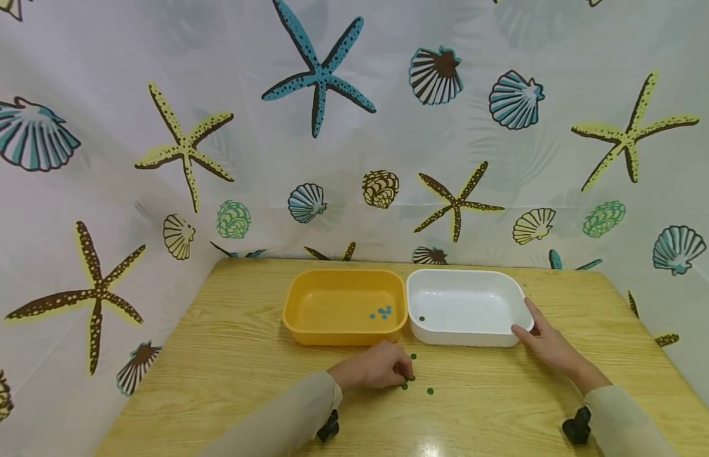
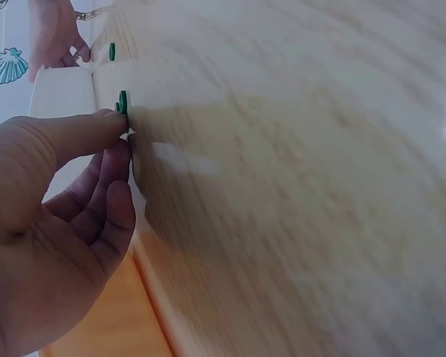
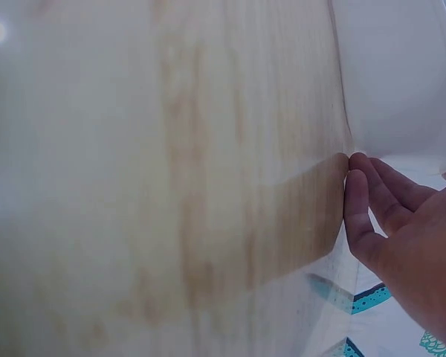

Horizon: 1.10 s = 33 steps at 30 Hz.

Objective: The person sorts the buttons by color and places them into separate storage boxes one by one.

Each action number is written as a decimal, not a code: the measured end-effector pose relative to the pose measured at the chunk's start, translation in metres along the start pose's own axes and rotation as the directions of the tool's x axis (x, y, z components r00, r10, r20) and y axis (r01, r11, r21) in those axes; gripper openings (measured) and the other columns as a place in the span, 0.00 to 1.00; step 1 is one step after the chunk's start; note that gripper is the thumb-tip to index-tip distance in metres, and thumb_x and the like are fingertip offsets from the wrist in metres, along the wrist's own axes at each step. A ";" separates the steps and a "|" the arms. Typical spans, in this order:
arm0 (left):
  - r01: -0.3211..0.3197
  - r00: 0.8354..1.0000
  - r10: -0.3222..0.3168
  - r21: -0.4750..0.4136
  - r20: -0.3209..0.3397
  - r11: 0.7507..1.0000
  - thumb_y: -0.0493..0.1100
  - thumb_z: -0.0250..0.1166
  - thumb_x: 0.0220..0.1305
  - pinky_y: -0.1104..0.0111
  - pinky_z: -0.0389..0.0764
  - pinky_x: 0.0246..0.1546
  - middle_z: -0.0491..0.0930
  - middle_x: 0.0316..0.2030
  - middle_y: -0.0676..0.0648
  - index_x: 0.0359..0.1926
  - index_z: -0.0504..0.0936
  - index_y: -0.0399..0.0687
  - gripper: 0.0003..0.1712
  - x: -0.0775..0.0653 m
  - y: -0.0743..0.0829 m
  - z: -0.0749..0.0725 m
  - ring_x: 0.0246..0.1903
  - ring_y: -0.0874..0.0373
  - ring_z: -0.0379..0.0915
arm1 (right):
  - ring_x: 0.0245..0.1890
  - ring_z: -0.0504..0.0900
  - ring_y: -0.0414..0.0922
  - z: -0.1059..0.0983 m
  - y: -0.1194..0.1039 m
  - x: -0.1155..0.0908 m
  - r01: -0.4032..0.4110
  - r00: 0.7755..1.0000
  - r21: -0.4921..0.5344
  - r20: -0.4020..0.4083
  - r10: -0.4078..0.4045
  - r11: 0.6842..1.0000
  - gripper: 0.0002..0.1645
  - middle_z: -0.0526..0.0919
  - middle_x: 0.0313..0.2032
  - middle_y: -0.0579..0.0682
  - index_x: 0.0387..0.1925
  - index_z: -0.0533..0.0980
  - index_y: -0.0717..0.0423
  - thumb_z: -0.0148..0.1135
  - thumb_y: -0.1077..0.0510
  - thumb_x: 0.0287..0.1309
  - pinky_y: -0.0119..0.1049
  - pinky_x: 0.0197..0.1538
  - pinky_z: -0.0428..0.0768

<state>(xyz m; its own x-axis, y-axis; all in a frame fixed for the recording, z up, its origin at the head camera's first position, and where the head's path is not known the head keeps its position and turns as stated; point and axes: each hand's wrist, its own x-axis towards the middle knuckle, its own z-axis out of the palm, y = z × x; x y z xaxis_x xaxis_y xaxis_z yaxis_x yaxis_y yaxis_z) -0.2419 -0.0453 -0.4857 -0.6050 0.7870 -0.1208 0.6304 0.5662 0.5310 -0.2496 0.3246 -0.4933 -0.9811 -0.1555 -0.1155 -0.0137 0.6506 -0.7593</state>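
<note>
Yellow tub [image 1: 331, 314] w/ a few blue discs [image 1: 388, 310] near its R end; white tub [image 1: 468, 314] beside it, 1 green disc [image 1: 422, 318] inside, R hand [image 1: 551, 348] gripping its near R corner; L hand [image 1: 376, 366], fingers bent, at loose green discs [image 1: 405, 386] on table [image 1: 480, 406] in front, can't tell if pinching one

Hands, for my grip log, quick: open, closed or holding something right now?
Left hand: curled at the green discs; whether it pinches one cannot be told.
Right hand: holding the white tub by its right end.
</note>
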 end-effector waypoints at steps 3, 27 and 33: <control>-0.003 1.000 0.003 -0.014 -0.004 1.000 0.34 0.67 0.57 0.80 0.73 0.35 0.81 0.30 0.59 0.33 0.86 0.50 0.06 -0.001 -0.001 0.000 0.31 0.73 0.72 | 0.67 0.44 0.69 0.000 0.000 0.000 0.000 1.000 0.000 0.000 0.000 1.000 0.55 0.37 0.70 0.70 0.73 0.28 0.56 0.49 0.37 0.66 0.64 0.63 0.49; 0.003 1.000 -0.003 0.008 -0.018 1.000 0.34 0.67 0.56 0.80 0.72 0.32 0.79 0.27 0.61 0.32 0.85 0.50 0.05 0.000 -0.001 0.001 0.28 0.72 0.70 | 0.68 0.42 0.69 0.000 -0.001 0.000 -0.013 1.000 -0.012 0.000 0.013 1.000 0.56 0.35 0.70 0.69 0.73 0.27 0.56 0.49 0.36 0.65 0.64 0.63 0.48; 0.000 1.000 0.001 0.011 -0.031 1.000 0.34 0.67 0.56 0.80 0.72 0.32 0.79 0.27 0.60 0.32 0.85 0.49 0.05 -0.001 -0.001 0.001 0.27 0.72 0.70 | 0.68 0.42 0.69 0.001 -0.003 -0.001 -0.019 1.000 -0.005 0.002 0.019 1.000 0.56 0.35 0.70 0.69 0.73 0.27 0.54 0.49 0.35 0.64 0.64 0.62 0.48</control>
<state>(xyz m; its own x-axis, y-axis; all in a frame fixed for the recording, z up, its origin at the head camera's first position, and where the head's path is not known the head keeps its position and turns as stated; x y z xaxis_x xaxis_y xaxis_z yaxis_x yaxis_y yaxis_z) -0.2416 -0.0464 -0.4869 -0.6192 0.7795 -0.0947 0.6361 0.5687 0.5214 -0.2481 0.3225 -0.4915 -0.9808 -0.1445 -0.1308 0.0038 0.6568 -0.7541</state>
